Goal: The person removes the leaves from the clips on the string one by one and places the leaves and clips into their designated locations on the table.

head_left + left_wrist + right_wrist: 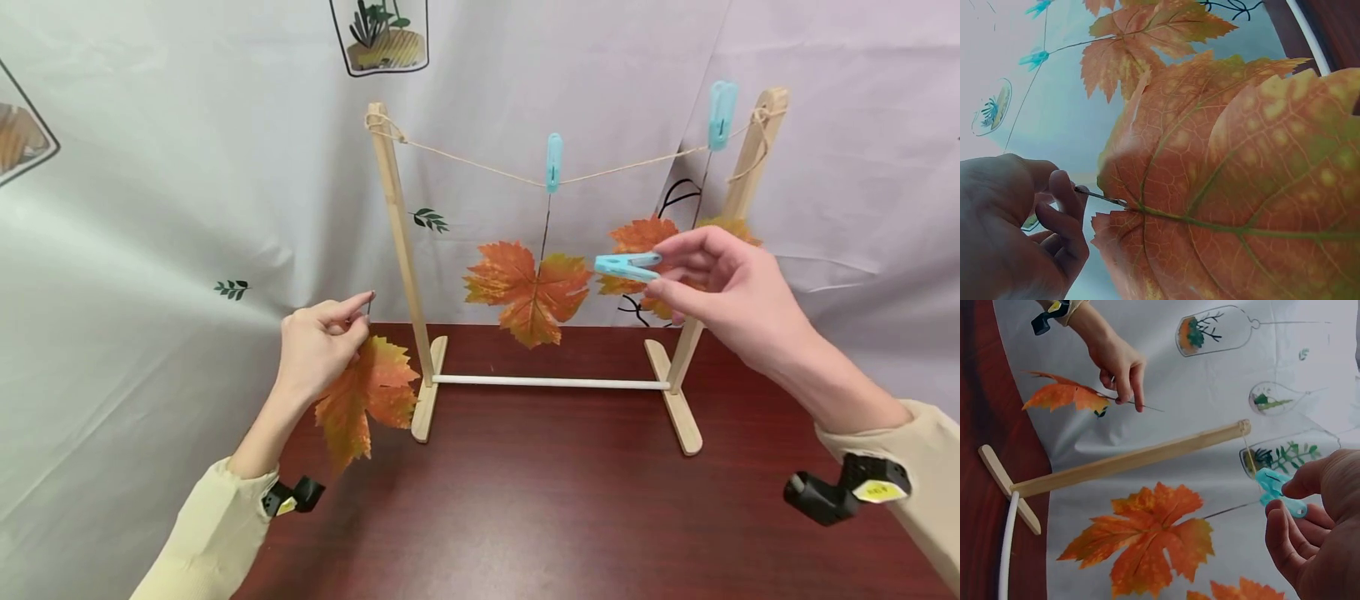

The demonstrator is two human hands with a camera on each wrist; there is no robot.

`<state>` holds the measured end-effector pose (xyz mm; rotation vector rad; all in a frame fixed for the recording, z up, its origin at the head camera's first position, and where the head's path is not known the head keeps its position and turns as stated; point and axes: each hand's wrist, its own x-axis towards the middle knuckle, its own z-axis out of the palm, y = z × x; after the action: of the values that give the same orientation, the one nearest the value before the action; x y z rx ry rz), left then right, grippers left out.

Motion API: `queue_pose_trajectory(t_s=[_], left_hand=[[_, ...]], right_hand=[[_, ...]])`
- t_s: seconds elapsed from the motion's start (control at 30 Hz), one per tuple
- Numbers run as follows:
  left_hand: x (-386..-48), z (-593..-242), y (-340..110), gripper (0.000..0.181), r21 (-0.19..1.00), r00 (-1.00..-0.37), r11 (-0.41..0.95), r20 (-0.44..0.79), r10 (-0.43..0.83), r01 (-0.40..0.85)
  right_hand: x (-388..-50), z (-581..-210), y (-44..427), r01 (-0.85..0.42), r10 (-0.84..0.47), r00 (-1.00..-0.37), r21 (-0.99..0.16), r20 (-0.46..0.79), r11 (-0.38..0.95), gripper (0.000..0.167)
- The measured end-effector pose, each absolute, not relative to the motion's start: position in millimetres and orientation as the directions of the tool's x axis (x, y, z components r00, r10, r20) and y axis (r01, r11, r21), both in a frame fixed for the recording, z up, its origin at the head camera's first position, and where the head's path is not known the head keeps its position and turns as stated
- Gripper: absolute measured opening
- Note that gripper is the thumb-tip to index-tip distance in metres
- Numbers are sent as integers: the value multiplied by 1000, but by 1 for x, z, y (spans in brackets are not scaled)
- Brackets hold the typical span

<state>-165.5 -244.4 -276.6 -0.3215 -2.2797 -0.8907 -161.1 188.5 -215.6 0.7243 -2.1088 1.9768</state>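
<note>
In the head view, my left hand (318,346) pinches the thin dark stem of an orange-and-yellow maple leaf (367,396), left of a wooden frame. The leaf hangs below the fingers; in the left wrist view its blade (1210,181) fills much of the picture. My right hand (738,292) holds a light-blue clothespin (626,266) by its handle ends, between thumb and fingers, in front of the frame's right half. Two more maple leaves, a middle one (531,292) and a right one (637,237) partly hidden behind my right hand, hang by their stems from the string.
The wooden frame has a left post (401,242), a right post (750,175) and a white crossbar (551,382). Between the posts sags a string (472,163) bearing a middle clothespin (553,162) and a right clothespin (722,117). It stands on a dark red table (525,500) before a printed cloth.
</note>
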Motion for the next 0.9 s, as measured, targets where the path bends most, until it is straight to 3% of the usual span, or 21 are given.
queue_pose_trajectory(t_s=[0.37, 0.9], left_hand=[[-157, -289, -246, 28, 471, -786, 759, 613, 86, 450], [-147, -315, -246, 36, 406, -804, 776, 557, 208, 482]], right_hand=[[-144, -239, 213, -393, -209, -905, -915, 370, 84, 33], [-131, -282, 244, -320, -201, -929, -947, 309, 21, 33]])
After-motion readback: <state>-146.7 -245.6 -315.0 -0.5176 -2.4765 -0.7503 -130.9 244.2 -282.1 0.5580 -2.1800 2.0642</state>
